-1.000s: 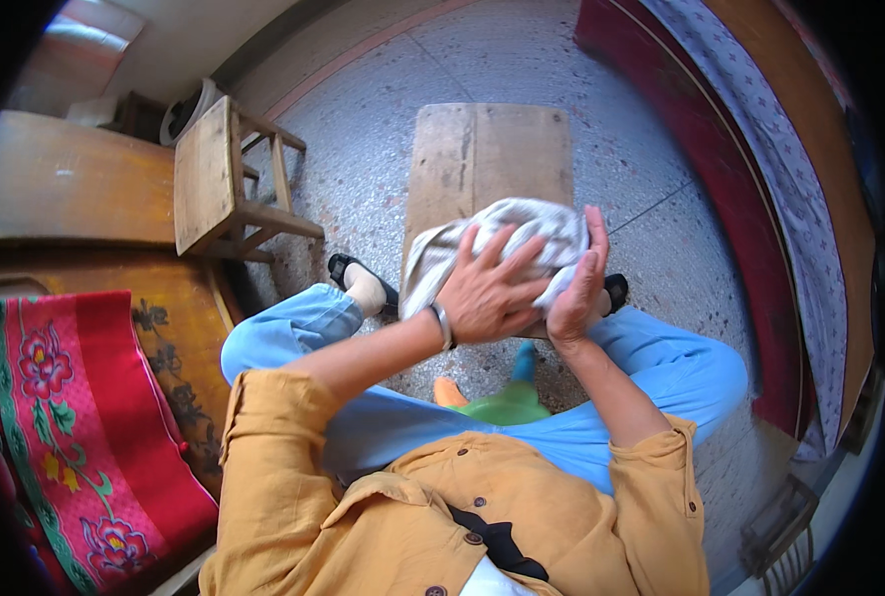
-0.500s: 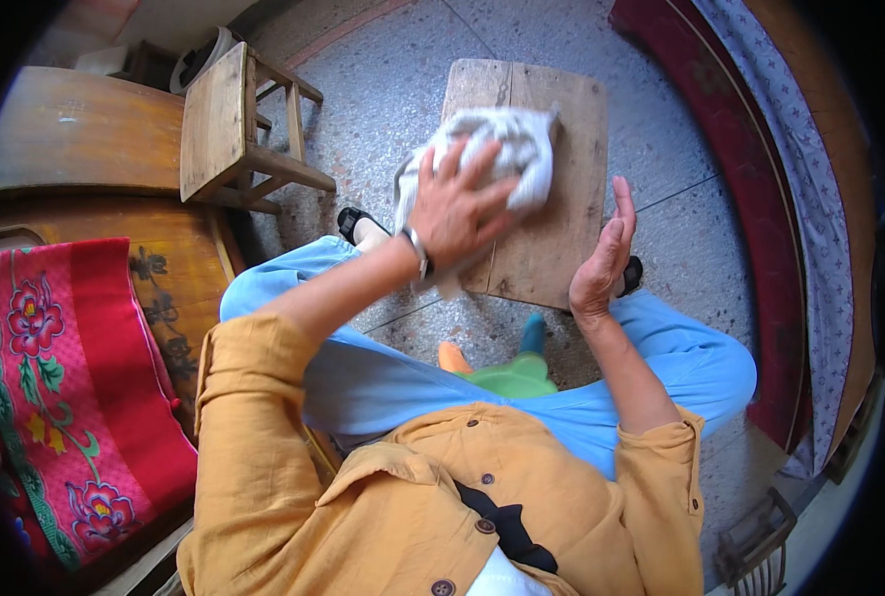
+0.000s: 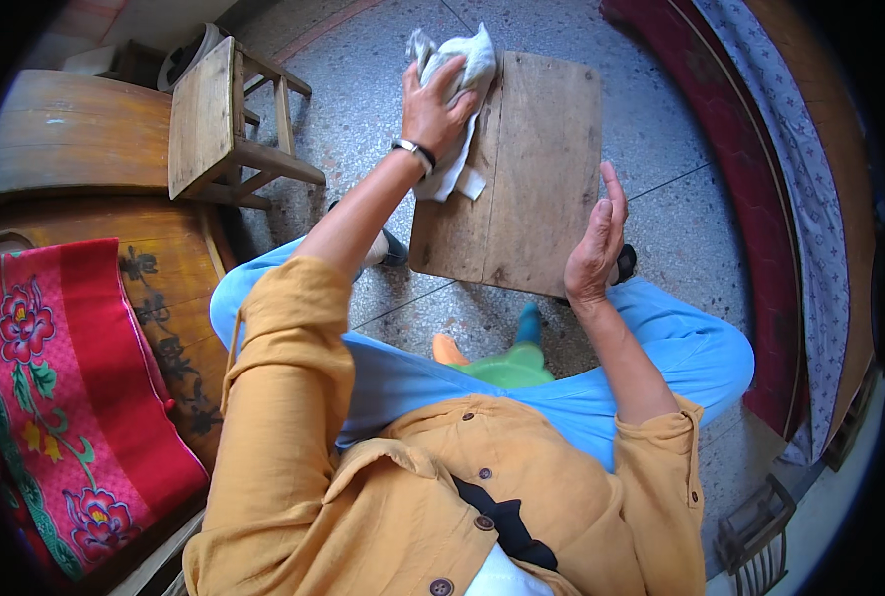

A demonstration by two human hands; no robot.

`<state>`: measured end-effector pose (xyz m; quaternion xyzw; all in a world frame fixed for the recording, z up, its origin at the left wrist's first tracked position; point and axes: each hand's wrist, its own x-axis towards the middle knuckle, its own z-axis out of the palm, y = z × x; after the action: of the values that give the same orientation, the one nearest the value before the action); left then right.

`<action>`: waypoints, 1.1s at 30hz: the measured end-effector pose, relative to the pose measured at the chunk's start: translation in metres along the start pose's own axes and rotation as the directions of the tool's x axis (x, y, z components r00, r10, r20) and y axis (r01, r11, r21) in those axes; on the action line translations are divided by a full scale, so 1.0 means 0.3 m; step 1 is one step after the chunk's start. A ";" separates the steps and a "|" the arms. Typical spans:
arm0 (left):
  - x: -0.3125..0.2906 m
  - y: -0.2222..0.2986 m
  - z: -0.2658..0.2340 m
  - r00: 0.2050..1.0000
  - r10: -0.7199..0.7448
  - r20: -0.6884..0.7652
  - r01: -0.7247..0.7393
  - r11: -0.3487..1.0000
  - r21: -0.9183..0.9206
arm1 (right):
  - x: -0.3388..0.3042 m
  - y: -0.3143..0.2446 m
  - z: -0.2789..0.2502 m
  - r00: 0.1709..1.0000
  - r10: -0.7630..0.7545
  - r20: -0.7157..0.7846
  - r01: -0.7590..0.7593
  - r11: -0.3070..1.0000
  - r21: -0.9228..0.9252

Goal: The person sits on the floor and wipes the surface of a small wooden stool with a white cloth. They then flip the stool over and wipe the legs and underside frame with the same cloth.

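Observation:
At the far left corner of a low wooden table (image 3: 542, 169), my left hand (image 3: 436, 107) is closed round a crumpled whitish cloth (image 3: 470, 62). Part of the cloth hangs past the table's left edge, and a loose end trails toward me over the top. My right hand (image 3: 597, 243) is raised on edge by the table's right near corner, fingers straight and holding nothing. Whether it touches the table's edge I cannot tell.
A wooden stool (image 3: 209, 129) stands to the left, beside wooden furniture with a red flowered cloth (image 3: 75, 387). Between my knees is a green plastic seat (image 3: 507, 370) with coloured legs. A dark red panel (image 3: 730, 219) runs along the right, and a small chair (image 3: 757, 531) stands lower right.
My left hand has slid the cloth from the table's middle away and leftward to the far left corner. The right hand stays nearly where it was.

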<state>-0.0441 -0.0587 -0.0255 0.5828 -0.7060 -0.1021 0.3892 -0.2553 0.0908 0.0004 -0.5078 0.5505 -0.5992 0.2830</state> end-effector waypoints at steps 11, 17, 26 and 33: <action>-0.352 0.126 -0.214 0.923 -0.210 0.324 0.272 0.949 -0.161 | 0.006 -0.003 -0.022 0.998 -0.048 0.046 0.054 0.988 -0.146; -0.056 -0.009 -0.008 0.962 -0.186 0.200 0.249 0.899 -0.361 | 0.008 0.024 -0.027 0.997 -0.060 0.047 0.066 0.988 -0.140; -0.014 -0.246 0.001 0.431 -0.880 -0.202 0.395 0.385 -0.834 | 0.007 0.007 -0.013 0.999 -0.023 0.035 0.027 0.993 -0.114; -0.032 0.157 -0.250 0.983 0.022 -0.182 -0.131 0.778 -0.614 | 0.001 0.008 -0.024 0.999 -0.050 0.017 0.052 0.993 -0.105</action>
<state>-0.0289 -0.0126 0.0492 0.3983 -0.6211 -0.2654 0.6206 -0.2626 0.0925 -0.0008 -0.5403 0.5660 -0.5726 0.2444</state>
